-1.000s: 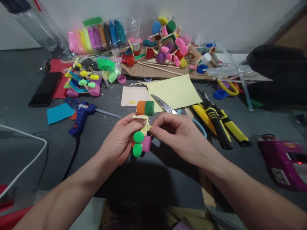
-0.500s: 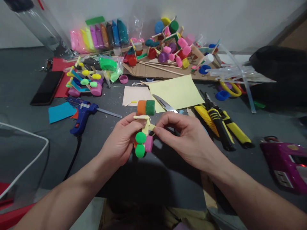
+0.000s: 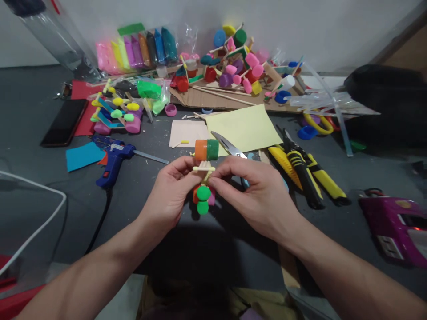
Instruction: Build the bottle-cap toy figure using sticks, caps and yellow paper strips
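My left hand (image 3: 168, 193) is closed on a small toy car (image 3: 203, 194) made of sticks, held above the table. Orange and green bottle caps (image 3: 206, 150) form its far end, and two bright green clay lumps show at the near end beside pink and orange caps. A pale crossbar (image 3: 203, 169) spans its middle. My right hand (image 3: 260, 191) pinches a small pale yellow paper piece (image 3: 206, 179) against the car, mostly covered by the fingertips. Just beyond the right hand lie scissors (image 3: 227, 143), their handles partly hidden.
Left of my hands are a blue glue gun (image 3: 115, 162) and a finished-looking toy car (image 3: 115, 113). Yellow paper (image 3: 245, 126) lies ahead. Pliers (image 3: 307, 178) and a purple device (image 3: 396, 226) stand right. More cap-wheeled models (image 3: 233, 66) crowd the cardboard behind.
The toy car has turned and shifted slightly right, its crossbar now lower and more to the right. My right fingertips have moved closer in, hiding most of the paper piece.
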The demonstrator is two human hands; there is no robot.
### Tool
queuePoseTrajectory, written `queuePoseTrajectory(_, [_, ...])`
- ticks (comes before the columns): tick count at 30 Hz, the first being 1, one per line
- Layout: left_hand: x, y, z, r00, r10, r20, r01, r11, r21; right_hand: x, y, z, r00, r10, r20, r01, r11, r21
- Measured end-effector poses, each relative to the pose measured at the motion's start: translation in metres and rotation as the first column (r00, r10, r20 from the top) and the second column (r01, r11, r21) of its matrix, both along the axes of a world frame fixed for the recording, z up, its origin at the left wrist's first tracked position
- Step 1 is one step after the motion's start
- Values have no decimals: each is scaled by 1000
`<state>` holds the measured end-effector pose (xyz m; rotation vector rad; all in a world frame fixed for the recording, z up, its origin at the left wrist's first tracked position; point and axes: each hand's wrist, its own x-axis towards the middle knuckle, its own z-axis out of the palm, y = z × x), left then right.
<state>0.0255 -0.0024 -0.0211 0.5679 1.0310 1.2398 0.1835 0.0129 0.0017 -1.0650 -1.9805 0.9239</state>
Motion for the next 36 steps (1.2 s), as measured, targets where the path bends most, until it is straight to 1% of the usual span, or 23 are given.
queuePoseTrajectory(3, [-1, 0, -1, 1000, -6, -1, 6, 1000, 17, 0, 1, -1, 999, 45, -22, -45, 999, -24])
queuePoseTrajectory(4, [-1, 0, -1, 1000, -6, 7, 6, 1000, 18, 0, 1, -1, 998, 49, -42, -51, 997, -54])
queuePoseTrajectory(6, [-1, 0, 1, 1000, -2, 26, 2, 1000, 3, 0, 2, -1, 992, 43, -121, -66, 979, -191])
queuePoseTrajectory(9, [-1, 0, 3, 999, -1, 50, 3, 999, -33, 1, 7, -4, 961, -48, -274, -72, 909, -410])
queuePoseTrajectory(10, [-1, 0, 4, 998, -5, 60, 8, 999, -41, 2, 10, -5, 950, -83, -302, -65, 890, -450])
queuePoseTrajectory(12, [-2, 0, 5, 997, -15, 79, 19, 998, -53, 2, 13, -8, 939, -126, -319, -49, 871, -488])
queuePoseTrajectory(14, [-2, 0, 5, 996, -24, 88, 29, 998, -58, 3, 16, -9, 938, -122, -324, -64, 858, -509])
queuePoseTrajectory(18, [-2, 0, 5, 995, -19, 98, 24, 998, -56, 4, 13, -9, 937, -80, -341, -111, 856, -505])
queuePoseTrajectory(22, [-3, 1, 6, 989, 3, 148, 10, 996, -91, 4, 11, -11, 966, -47, -256, -82, 878, -472])
queuePoseTrajectory(27, [-5, 2, 6, 979, -19, 203, 46, 991, -130, 3, 13, -14, 983, -21, -182, -58, 908, -414])
queuePoseTrajectory(33, [-7, 0, 6, 967, -10, 254, 43, 991, -126, 4, 16, -14, 988, 36, -152, -104, 877, -470])
queuePoseTrajectory(36, [-8, 0, 6, 957, -1, 289, 37, 992, -118, 5, 17, -13, 990, 59, -127, -110, 885, -453])
